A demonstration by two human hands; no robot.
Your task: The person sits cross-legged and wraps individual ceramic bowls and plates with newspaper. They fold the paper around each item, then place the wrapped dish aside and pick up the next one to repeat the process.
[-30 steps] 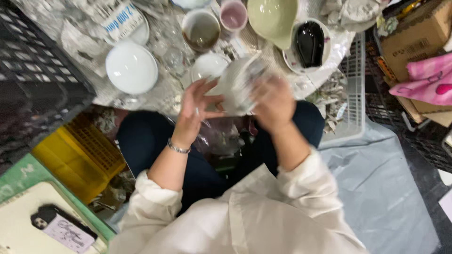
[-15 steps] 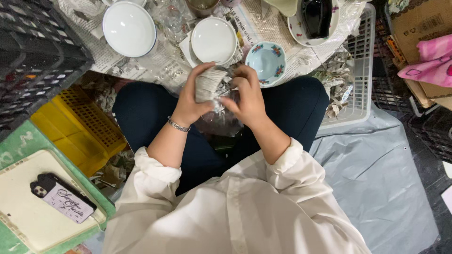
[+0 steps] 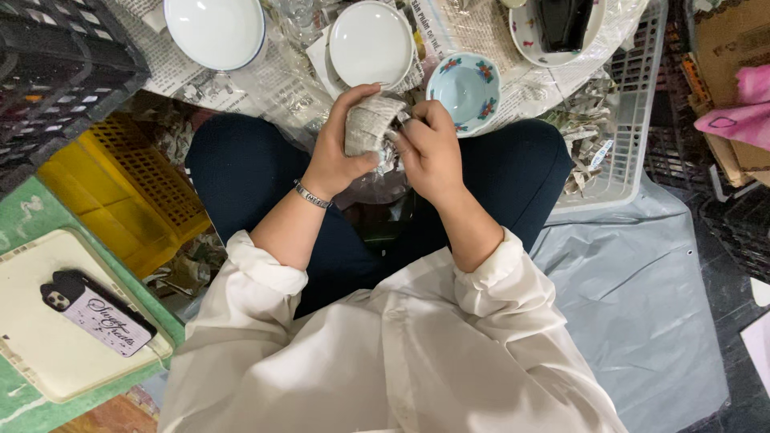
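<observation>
Newsprint covers the small bundle (image 3: 370, 124) held above the lap, just in front of the paper-covered surface (image 3: 481, 32). The left hand (image 3: 341, 148) has its fingers curled tight around the bundle's side and thumb pressed on the near face; the right hand (image 3: 429, 148) pinches loose paper at its right edge with fingers bent close together.

Whatever sits inside looks breakable (its shape is hidden by the wrap). My judgement: if the left grip slackens while the right tugs the paper, the bundle could drop onto the knees or knock the patterned bowl (image 3: 464, 84) just beyond the knuckles. A torn sheet would also leave a bare spot.

Counted: 1 wrapped bundle, 2 white bowls (image 3: 215, 30), 1 patterned blue bowl, 1 plate (image 3: 525, 28) holding a dark object, 1 phone (image 3: 98, 314) on a cream tray (image 3: 48, 353), 1 yellow crate (image 3: 120, 188), 1 bracelet (image 3: 311, 195).
</observation>
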